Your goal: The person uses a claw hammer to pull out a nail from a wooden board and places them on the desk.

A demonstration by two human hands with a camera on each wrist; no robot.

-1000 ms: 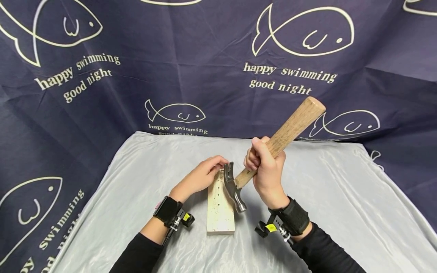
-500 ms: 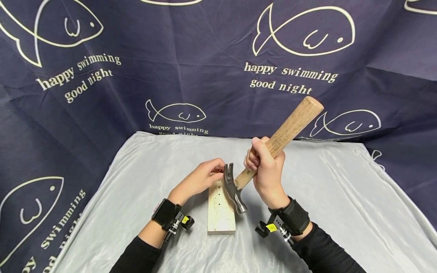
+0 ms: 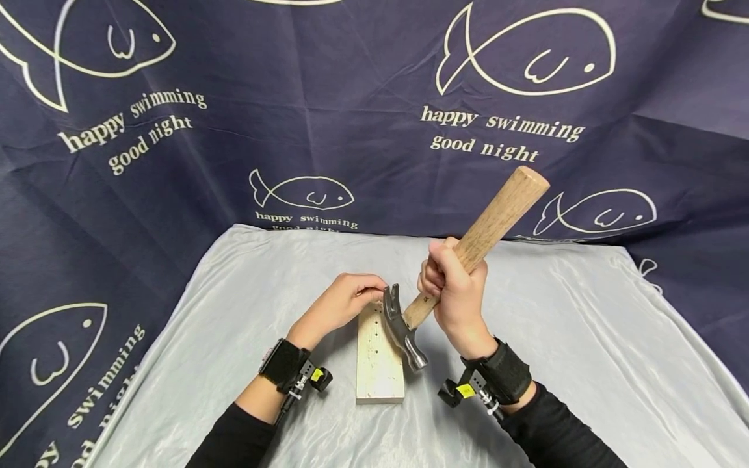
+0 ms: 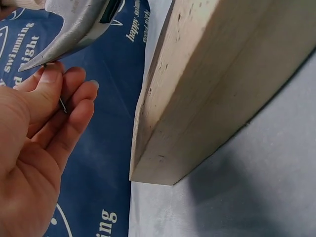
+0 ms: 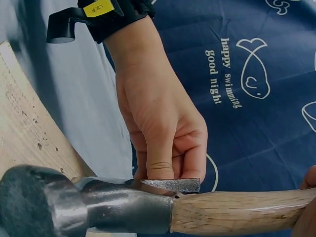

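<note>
My right hand [image 3: 459,292] grips a claw hammer [image 3: 494,218] by its wooden handle, close below the steel head. The handle's butt points up and away, and the hammer head [image 3: 402,328] hangs over the right edge of a pale wooden block [image 3: 379,377]. Thumb and fingers of my left hand [image 3: 336,305] pinch a thin nail [image 4: 63,105], seen in the left wrist view with its point downward. The nail's head is right at the tip of the hammer's claw [image 4: 54,54]. In the head view the claw and fingers hide the nail.
A row of several small dark holes or nail heads [image 3: 376,335] runs along the block's top. The block lies on a table with a pale satin cloth [image 3: 281,403]. A dark blue fish-print curtain [image 3: 374,117] stands behind it.
My left hand has shifted slightly toward me, its fingers now covering the block's far end. The hammer has tilted a little, its butt moving left and its striking face slightly nearer me.
</note>
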